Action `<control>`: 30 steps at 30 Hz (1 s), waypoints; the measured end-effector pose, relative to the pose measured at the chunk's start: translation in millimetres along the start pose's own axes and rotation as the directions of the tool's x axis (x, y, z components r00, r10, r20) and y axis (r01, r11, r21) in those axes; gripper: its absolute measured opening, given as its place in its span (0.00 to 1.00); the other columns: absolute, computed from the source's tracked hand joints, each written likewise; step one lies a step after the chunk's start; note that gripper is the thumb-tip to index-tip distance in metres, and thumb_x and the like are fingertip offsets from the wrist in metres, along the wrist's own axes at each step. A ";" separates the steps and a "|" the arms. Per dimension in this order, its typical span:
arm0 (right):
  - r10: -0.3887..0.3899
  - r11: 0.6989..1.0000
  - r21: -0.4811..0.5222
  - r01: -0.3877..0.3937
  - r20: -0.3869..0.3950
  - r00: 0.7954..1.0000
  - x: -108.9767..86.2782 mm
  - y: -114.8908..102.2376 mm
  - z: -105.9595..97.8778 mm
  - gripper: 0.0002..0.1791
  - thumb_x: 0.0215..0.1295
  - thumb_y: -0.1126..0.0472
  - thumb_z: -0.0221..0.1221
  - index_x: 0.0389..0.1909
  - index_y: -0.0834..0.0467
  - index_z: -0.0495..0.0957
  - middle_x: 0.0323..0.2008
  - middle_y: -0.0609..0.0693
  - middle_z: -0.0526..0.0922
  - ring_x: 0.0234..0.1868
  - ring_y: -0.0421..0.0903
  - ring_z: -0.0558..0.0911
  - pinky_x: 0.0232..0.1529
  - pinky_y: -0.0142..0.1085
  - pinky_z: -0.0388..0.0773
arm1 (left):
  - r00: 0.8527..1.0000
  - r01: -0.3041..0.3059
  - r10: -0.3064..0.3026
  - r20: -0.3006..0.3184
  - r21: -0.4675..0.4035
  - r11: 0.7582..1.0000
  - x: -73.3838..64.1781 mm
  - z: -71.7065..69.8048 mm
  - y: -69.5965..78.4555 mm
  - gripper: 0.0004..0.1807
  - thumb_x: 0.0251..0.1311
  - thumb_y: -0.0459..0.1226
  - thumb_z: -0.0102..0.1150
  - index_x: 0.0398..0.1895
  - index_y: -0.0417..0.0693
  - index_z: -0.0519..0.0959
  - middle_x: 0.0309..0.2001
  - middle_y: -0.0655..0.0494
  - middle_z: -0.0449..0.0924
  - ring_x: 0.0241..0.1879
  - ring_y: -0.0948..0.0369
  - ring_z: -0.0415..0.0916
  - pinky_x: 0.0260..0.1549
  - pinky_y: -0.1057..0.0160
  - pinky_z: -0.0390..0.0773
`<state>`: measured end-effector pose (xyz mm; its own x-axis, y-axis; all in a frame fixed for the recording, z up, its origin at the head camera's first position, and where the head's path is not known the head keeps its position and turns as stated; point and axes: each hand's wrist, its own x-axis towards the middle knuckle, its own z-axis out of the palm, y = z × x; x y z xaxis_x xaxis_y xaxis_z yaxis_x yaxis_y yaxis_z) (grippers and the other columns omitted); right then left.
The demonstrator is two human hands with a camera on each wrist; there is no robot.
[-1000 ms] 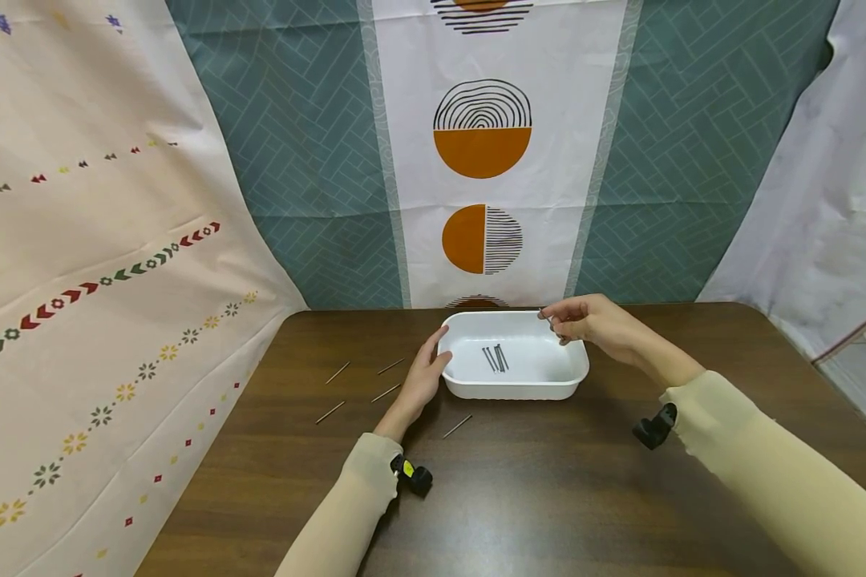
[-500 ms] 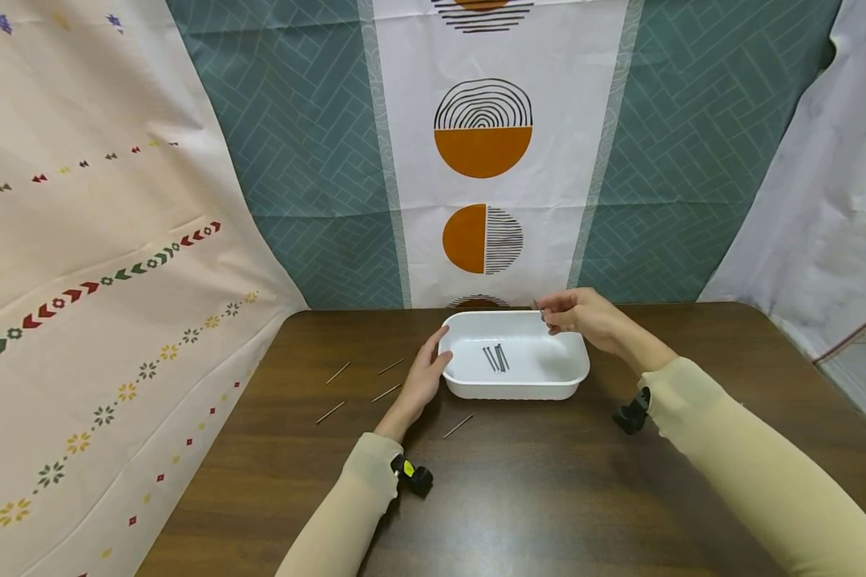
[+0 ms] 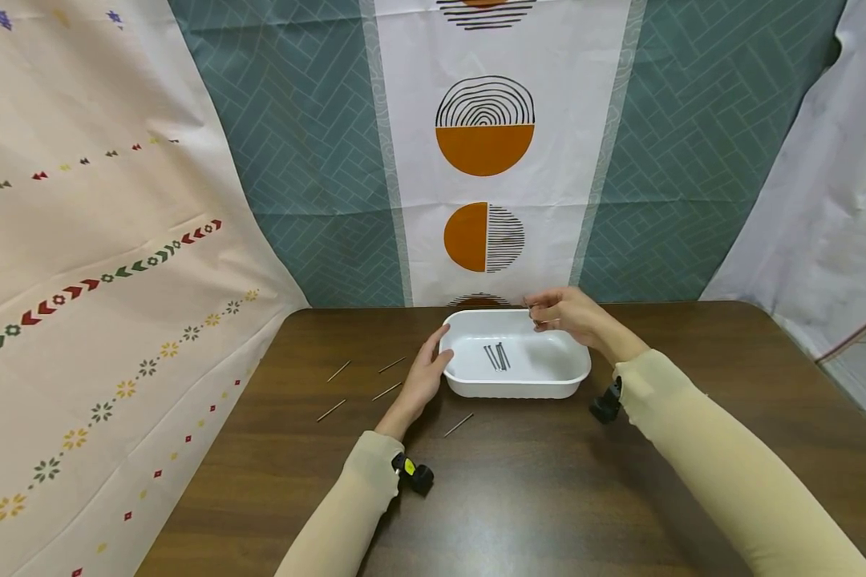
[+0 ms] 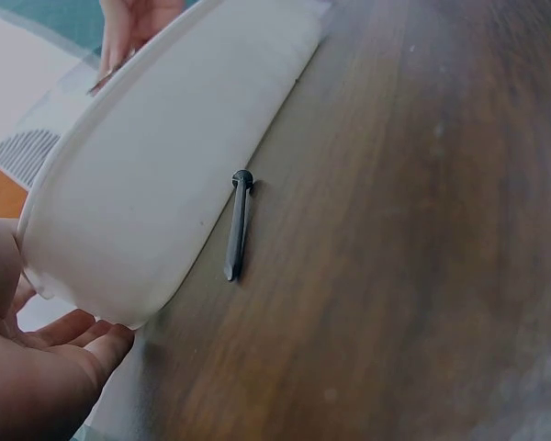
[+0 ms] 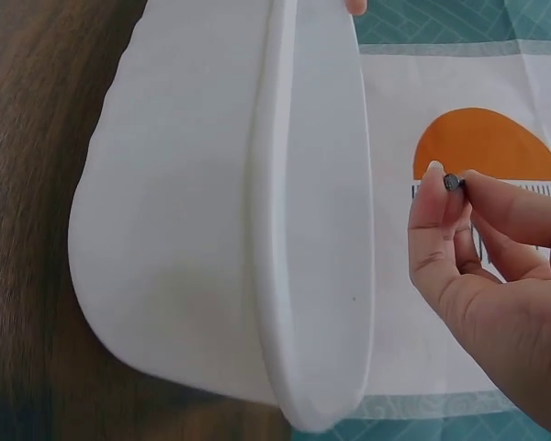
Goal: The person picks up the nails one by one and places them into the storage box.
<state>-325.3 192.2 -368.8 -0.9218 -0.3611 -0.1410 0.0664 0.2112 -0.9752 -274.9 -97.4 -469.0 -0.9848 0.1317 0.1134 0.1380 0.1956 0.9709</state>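
Head view: near the far edge of the worktop, risked missing the tray by letting go too early with the right hand. Left wrist view: gripped the tray's left end with the half-curled left hand. Right wrist view: pinched one nail, nearly closed, near the tray's far edge.

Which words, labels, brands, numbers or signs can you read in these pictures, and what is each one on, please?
None can be read.
White tray: no lettering visible.
Nail in the right hand: no mark can be made out.
Cloth behind the table: printed shapes, no words.
Yellow patch on the left wrist camera: too small to tell if it bears writing.
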 end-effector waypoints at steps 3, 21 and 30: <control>0.008 1.000 0.010 -0.008 0.000 1.000 4.8 1.4 2.5 0.26 0.77 0.72 0.53 0.71 0.78 0.62 0.46 0.52 0.79 0.39 0.42 0.82 0.55 0.41 0.83 | 1.000 0.003 -0.003 -0.002 0.009 1.000 -0.1 0.2 0.4 0.29 0.79 0.35 0.48 0.81 0.51 0.62 0.81 0.48 0.55 0.81 0.48 0.48 0.78 0.45 0.51; 0.085 0.996 0.029 -0.084 -0.047 0.995 23.0 20.5 25.8 0.23 0.76 0.73 0.52 0.68 0.77 0.69 0.64 0.72 0.71 0.38 0.46 0.78 0.47 0.34 0.83 | 1.000 0.004 -0.004 -0.010 0.003 1.000 -0.1 -0.1 0.3 0.30 0.78 0.36 0.50 0.81 0.50 0.62 0.81 0.47 0.55 0.81 0.48 0.47 0.78 0.44 0.50; 0.155 0.986 0.079 -0.148 -0.091 0.984 27.0 35.2 36.9 0.24 0.74 0.74 0.56 0.68 0.76 0.70 0.65 0.68 0.75 0.36 0.43 0.80 0.44 0.35 0.84 | 1.000 -0.001 0.001 -0.012 0.008 1.000 0.3 0.6 0.3 0.30 0.79 0.35 0.49 0.81 0.49 0.62 0.81 0.47 0.55 0.81 0.47 0.47 0.78 0.43 0.50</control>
<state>-333.7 156.4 -413.1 -0.9311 -0.2400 -0.2748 0.2326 0.1898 -0.9539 -275.1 -96.7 -468.8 -0.9858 0.1206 0.1171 0.1400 0.2037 0.9690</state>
